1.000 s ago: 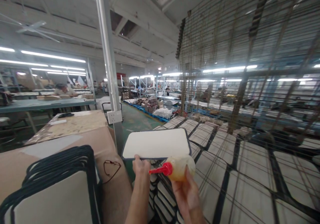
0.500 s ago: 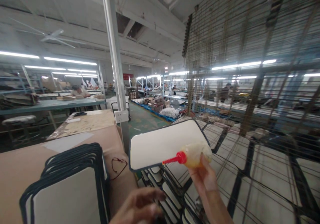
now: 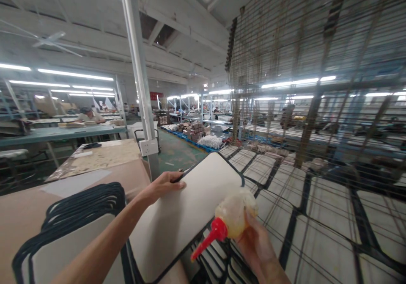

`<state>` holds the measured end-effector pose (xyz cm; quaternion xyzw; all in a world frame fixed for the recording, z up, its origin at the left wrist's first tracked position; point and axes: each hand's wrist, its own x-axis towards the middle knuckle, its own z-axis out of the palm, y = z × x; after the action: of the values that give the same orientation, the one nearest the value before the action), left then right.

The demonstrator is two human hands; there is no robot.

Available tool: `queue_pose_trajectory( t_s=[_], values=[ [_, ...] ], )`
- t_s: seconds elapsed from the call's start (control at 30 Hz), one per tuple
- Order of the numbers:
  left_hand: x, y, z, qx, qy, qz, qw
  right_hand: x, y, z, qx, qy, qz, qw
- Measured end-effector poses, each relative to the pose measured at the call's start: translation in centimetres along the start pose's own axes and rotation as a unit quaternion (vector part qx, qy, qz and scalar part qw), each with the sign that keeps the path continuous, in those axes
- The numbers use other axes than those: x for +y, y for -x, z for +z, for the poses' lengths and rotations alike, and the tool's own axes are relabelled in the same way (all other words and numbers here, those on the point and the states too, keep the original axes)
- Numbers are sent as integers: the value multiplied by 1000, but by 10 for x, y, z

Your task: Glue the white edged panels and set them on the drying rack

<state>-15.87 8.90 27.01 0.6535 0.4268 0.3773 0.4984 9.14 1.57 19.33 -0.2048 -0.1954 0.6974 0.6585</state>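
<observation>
Panel (image 3: 199, 191) pinched on the left, squeeze bottle (image 3: 236, 212) gripped on the right

So, closest stuff first. Right hand (image 3: 255, 233) is wrapped round the pale, yellowish bottle, with its red nozzle (image 3: 209, 238) aimed down and to the left. The tip sits just outside the panel's lower edge in this view; can't tell whether bottle and panel touch. Below it are more dark-edged panels, partly hidden.

At the near left there's a stack of cream panels (image 3: 76, 244) with thick dark edging, on a tan-covered table (image 3: 139, 172). The held panel slopes between that stack and the bottle, cream face up. Can't tell if its near end touches the stack.

Left hand (image 3: 169, 181) has a narrow pinch on the panel's far edge, thumb on the cream face and fingers mostly hidden behind.

My read on the step: it's panel handling, left hand controlling the angle while the right one has the bottle. I'd say the next move calls for a firm left pinch, since it's only got one edge, and a nozzle well clear of that cream face. A light squeeze too, or the bottle might dribble.

Further right, a wire rack (image 3: 317, 233) has panels (image 3: 331, 203) lying under its wires, and a wire grid (image 3: 279, 55) rises above. Past the table there's a post with a socket box (image 3: 149, 147), then green floor (image 3: 177, 159), a blue-green bench (image 3: 63, 135) and a person (image 3: 90, 117) behind it.
</observation>
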Motion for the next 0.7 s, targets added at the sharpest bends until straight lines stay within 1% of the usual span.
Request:
queue_pose_trajectory(
  t_s=[0.07,0.13,0.17,0.23,0.27,0.33,0.4,0.47,0.6,0.7],
  values=[
    [-3,11,-2,-25,49,-21,998,-16,8,-7,57,8,-31,998],
    [-8,19,-4,-55,85,-34,994,-41,11,-11,113,20,-105,988],
    [-10,22,-5,-62,102,-37,992,-55,11,-10,129,31,-156,979],
    [-15,26,-5,-67,127,-47,989,-83,9,-5,140,65,-257,954],
    [-17,27,-4,-67,134,-53,987,-95,6,-2,131,84,-299,942],
    [-18,29,-3,-66,140,-59,986,-114,3,4,102,122,-353,922],
    [-17,31,-1,-70,141,-58,986,-126,0,7,75,153,-377,910],
    [-14,34,1,-68,143,-56,986,-132,0,7,65,170,-386,904],
    [-8,39,4,-53,141,-56,987,-136,-2,2,53,184,-388,902],
    [-6,40,3,-56,137,-67,987,-137,-3,1,35,191,-382,903]
  ],
)
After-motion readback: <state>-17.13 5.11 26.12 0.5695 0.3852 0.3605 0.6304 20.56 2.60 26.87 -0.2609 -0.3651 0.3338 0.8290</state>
